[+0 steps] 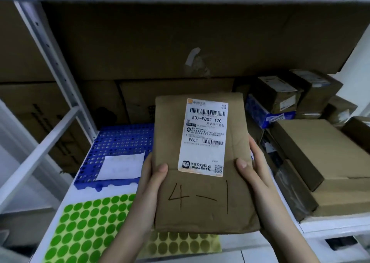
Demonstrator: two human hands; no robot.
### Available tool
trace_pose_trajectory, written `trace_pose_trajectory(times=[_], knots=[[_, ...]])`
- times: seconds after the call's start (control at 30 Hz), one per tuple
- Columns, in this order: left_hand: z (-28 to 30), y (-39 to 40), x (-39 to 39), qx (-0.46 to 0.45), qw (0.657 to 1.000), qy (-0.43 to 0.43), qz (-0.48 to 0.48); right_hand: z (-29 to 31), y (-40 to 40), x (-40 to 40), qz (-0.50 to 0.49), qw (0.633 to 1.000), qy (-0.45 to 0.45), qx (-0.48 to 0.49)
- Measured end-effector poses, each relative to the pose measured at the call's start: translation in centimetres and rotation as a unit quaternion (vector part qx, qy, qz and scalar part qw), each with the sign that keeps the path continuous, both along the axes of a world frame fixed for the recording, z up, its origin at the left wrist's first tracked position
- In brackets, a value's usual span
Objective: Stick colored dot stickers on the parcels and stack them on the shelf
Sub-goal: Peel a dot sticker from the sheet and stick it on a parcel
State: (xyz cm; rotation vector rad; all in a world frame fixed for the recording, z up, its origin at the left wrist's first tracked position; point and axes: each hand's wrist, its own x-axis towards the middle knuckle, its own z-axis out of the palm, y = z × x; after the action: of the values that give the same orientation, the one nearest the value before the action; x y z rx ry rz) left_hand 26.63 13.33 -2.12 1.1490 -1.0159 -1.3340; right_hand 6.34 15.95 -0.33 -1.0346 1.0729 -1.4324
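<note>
Dim, bluish light across the whole shot, and the cardboard boxes [180,42] at the back sink into murky shadow. The white shipping label [203,136] stands brightest and prints sharp. Wide-angle bending bows the shelf upright [54,62]; edges go soft and smeared.

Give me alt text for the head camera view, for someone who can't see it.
Both hands, left hand and right hand, hold a brown paper parcel marked "4-1", with a shipping label, above a green dot sticker sheet on a white shelf stacked with cardboard boxes.
</note>
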Motion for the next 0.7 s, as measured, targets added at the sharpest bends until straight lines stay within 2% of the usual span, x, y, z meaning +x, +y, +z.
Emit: trace_pose_trajectory(times=[0.1, 0.17, 0.2, 0.23, 0.37, 0.6, 0.7], knots=[[-0.2, -0.3, 1.5, -0.046, 0.999, -0.014, 0.014, 0.8, 0.7, 0.3, -0.004, 1.000, -0.003, 0.013], [0.4, -0.9, 1.4, -0.063, 0.994, -0.092, 0.007, 1.0, 1.1, 0.5, -0.004, 1.000, -0.009, 0.017], [0.8, -0.9, 1.4, -0.062, 0.993, -0.099, 0.026, 1.1, 1.2, 0.6, 0.001, 1.000, -0.013, 0.018], [1.3, -1.0, 1.1, -0.051, 0.993, -0.096, 0.056, 1.2, 1.4, 0.7, 0.003, 1.000, -0.017, 0.018], [1.4, 0.5, 1.1, -0.041, 0.997, -0.020, 0.064, 1.3, 1.8, 1.2, 0.000, 1.000, 0.001, 0.003], [0.7, 2.2, 0.5, -0.012, 0.997, 0.029, 0.077, 0.3, 0.7, 1.2, -0.014, 1.000, 0.019, -0.006], [0.4, 1.7, -0.3, -0.012, 0.996, 0.015, 0.085, -1.1, 0.0, 0.7, -0.030, 0.999, 0.032, 0.008]])
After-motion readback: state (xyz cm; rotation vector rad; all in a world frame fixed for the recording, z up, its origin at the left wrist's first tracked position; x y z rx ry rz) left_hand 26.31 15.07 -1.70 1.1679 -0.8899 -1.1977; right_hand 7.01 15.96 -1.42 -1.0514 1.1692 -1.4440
